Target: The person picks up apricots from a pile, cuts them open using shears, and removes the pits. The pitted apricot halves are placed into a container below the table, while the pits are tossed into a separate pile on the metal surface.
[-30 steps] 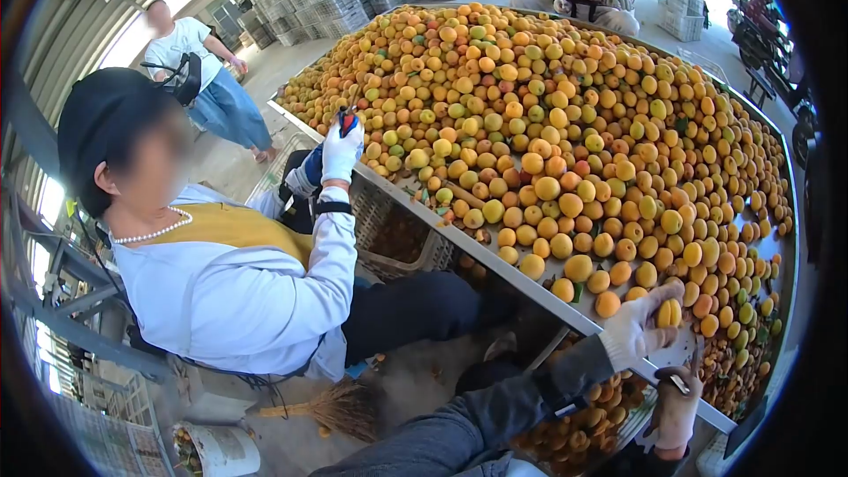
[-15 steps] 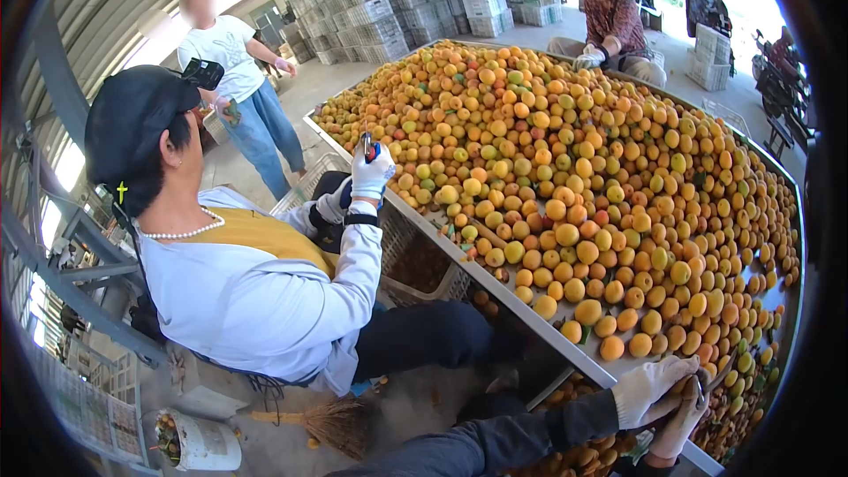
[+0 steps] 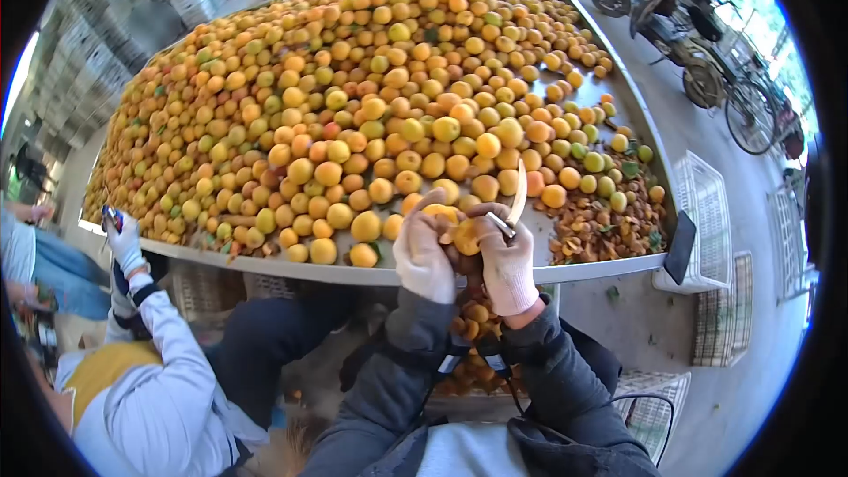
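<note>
Big grey metal-rimmed table point(image 3: 609, 268) ran from 9 to 3 o'clock, a heap of round orange-yellow fruit point(image 3: 329, 173) climbing toward 12. The white-gloved left hand point(image 3: 422, 256) was curled round an orange-yellow fruit piece point(image 3: 465, 235) just below centre; the pale-gloved right hand point(image 3: 506, 265) clutched a pale, curved, slim tool point(image 3: 521, 187), tip toward 1. Looked mid-opening to me, split or whole I couldn't tell. Next move called for fingertips clear of the tool.

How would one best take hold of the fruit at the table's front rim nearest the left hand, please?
Probably by its rounded sides, from above, with the left hand once free: the fruit looks round, its top is uncovered, and the table's rim runs along its near side.
</note>
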Demonstrator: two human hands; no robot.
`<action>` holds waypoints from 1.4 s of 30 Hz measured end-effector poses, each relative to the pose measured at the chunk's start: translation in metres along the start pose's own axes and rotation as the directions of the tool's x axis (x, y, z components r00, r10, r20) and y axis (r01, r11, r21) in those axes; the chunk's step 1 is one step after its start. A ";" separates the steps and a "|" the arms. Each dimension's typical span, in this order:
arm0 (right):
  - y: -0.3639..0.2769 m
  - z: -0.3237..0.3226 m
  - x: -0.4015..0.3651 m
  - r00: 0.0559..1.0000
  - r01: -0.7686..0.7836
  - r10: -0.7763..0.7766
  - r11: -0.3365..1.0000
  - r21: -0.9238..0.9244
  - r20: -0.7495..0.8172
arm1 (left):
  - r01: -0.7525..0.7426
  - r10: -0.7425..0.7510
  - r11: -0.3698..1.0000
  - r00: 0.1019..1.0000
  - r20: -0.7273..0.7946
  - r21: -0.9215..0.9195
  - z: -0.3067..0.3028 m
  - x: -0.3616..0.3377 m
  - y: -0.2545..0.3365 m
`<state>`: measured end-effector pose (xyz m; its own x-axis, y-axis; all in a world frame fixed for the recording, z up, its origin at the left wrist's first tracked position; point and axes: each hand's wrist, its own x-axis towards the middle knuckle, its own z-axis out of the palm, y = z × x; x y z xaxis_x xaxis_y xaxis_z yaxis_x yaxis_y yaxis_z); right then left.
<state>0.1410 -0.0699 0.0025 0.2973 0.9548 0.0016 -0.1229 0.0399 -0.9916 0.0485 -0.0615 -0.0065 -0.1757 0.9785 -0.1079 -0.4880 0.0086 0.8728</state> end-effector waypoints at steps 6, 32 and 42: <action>-0.038 -0.050 -0.010 0.908 -0.340 0.282 0.928 0.150 0.310 | 0.476 -0.402 0.740 0.879 0.255 -0.475 -0.011 0.016 0.019; -0.050 -0.005 0.035 0.935 0.327 -0.343 0.931 0.160 0.084 | 0.307 -0.322 0.946 0.923 0.209 0.102 -0.001 -0.009 -0.005; -0.052 0.004 0.023 0.957 0.288 -0.281 0.872 0.396 -0.076 | 0.205 -0.213 0.976 0.968 0.134 0.071 0.008 -0.010 -0.003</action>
<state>0.1510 -0.0486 0.0546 0.3905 0.8800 0.2705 -0.3967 0.4260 -0.8131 0.0580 -0.0699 -0.0041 0.0489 0.9728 -0.2266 -0.4520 0.2239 0.8635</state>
